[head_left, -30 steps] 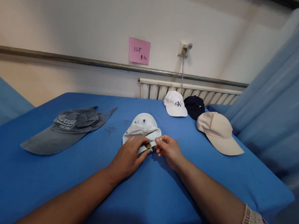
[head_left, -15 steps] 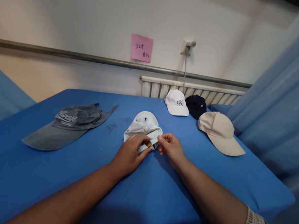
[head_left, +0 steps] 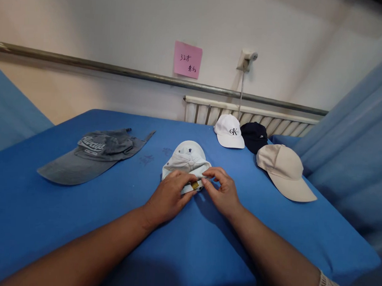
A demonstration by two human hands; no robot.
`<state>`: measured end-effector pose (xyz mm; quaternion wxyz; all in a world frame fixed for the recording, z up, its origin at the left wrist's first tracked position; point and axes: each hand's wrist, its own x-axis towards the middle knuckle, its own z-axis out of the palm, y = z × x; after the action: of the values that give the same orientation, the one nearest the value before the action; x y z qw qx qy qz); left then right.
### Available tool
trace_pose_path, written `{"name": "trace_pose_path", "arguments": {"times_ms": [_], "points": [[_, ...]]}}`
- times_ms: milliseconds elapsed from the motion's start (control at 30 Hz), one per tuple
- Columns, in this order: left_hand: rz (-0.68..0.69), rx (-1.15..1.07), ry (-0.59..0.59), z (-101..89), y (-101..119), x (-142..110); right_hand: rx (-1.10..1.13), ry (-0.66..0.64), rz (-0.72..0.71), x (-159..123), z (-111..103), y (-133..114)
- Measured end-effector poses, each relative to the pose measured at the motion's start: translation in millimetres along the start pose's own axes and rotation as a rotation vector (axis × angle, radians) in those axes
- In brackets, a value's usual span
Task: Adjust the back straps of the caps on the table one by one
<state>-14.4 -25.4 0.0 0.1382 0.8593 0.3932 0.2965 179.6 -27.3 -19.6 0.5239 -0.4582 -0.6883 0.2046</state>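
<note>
- Counter (head_left: 80, 222), covered in blue, under the caps.
- Gray cap (head_left: 92, 157), lying left.
- Beige cap (head_left: 283, 168), lying right.
- Pale cap (head_left: 188, 156), on the counter between those two.
- Left grip (head_left: 169, 194), grasping its back strap (head_left: 187, 188).
- Right grip (head_left: 223, 195), fingertips at the strap's end; cannot tell whether pinching.
- Brassy buckle (head_left: 195, 185), on the strap.

Right hand (head_left: 223, 194) changes grip: thumb and index finger, pinched together on the strap (head_left: 187, 188) a second ago, now stand apart, index up by the light cap's (head_left: 186, 159) edge, thumb lower. Strap no longer stretches into that pinch. Brass buckle (head_left: 195, 185) sits nearer the right thumb. Whole view shifts slightly rightward in frame.
</note>
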Motion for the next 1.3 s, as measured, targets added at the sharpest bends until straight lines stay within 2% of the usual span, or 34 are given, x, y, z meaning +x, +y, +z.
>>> {"name": "trace_pose_path", "arguments": {"times_ms": [100, 233, 467, 767, 967, 1300], "points": [[-0.009, -0.007, 0.007, -1.7, -2, 0, 0.018, -0.128, -0.023, -1, 0, 0], [-0.041, 0.016, 0.048, -4.7, -1, 2, -0.021, -0.233, -0.043, -1, 1, 1], [-0.02, 0.025, 0.008, -6.0, 5, 3, -0.042, -0.262, -0.042, 0, -4, -5], [0.005, 0.053, -0.06, -5.5, 6, 1, -0.05, -0.38, 0.11, -3, -3, -1], [-0.002, 0.074, -0.092, -6.9, 9, 2, -0.12, -0.461, -0.002, -3, -4, -1], [0.026, 0.101, -0.103, -7.9, 8, 2, -0.234, -0.466, -0.126, -1, -9, -1]]}}
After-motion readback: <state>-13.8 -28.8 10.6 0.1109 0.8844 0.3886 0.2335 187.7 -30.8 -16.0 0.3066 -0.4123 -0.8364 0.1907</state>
